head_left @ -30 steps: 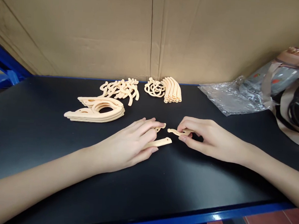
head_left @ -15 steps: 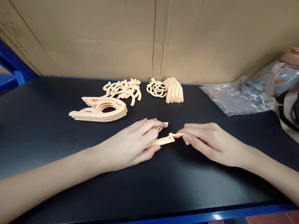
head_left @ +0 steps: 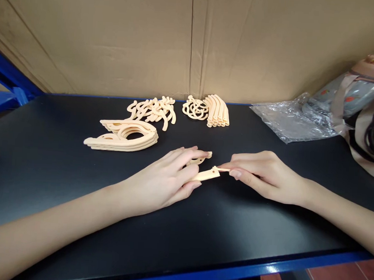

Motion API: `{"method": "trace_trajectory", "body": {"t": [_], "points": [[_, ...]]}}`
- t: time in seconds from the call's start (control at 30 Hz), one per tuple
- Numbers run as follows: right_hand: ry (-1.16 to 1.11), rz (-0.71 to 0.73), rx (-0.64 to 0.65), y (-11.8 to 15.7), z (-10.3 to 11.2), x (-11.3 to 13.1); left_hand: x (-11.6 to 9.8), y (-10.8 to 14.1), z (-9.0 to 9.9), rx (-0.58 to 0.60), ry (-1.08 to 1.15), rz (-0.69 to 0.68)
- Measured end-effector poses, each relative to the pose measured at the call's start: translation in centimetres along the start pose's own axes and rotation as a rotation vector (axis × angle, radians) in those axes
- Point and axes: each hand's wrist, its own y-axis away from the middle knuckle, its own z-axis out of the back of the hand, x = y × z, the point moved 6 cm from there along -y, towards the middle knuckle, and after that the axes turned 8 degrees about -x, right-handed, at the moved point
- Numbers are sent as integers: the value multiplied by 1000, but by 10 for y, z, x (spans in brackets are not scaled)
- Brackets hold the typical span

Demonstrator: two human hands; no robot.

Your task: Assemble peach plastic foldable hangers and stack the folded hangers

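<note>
My left hand (head_left: 174, 175), palm down over the black table, is closed on a cream plastic folding hanger. One flat hanger arm (head_left: 207, 174), with a small hole near its end, sticks out past the thumb. Another part of the hanger (head_left: 198, 160) shows under the fingertips; the rest is hidden by the hand. Between thumb and fingers my right hand (head_left: 261, 175) pinches a thin cream plastic piece (head_left: 223, 170). Its tip meets the holed end of the arm. Most of this piece is covered by my fingers, so its full shape cannot be seen.
Behind my left hand lies a stack of folded hangers (head_left: 123, 140). Farther back are loose curved hooks (head_left: 153, 111), ring-shaped pieces (head_left: 194, 108) and stacked hanger arms (head_left: 218, 111). A clear plastic bag (head_left: 284, 117) and a strapped bottle (head_left: 347, 89) are at right, before a cardboard wall (head_left: 133, 38).
My right hand has shifted slightly left and turned the thin piece, which now shows edge-on at the arm's end. My left hand keeps its grip with little movement.
</note>
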Motion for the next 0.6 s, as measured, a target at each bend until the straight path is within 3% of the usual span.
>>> {"method": "trace_trajectory", "body": {"t": [0.6], "points": [[181,100,6,7,-3,2,1,1,-1,26,13,-10]]}}
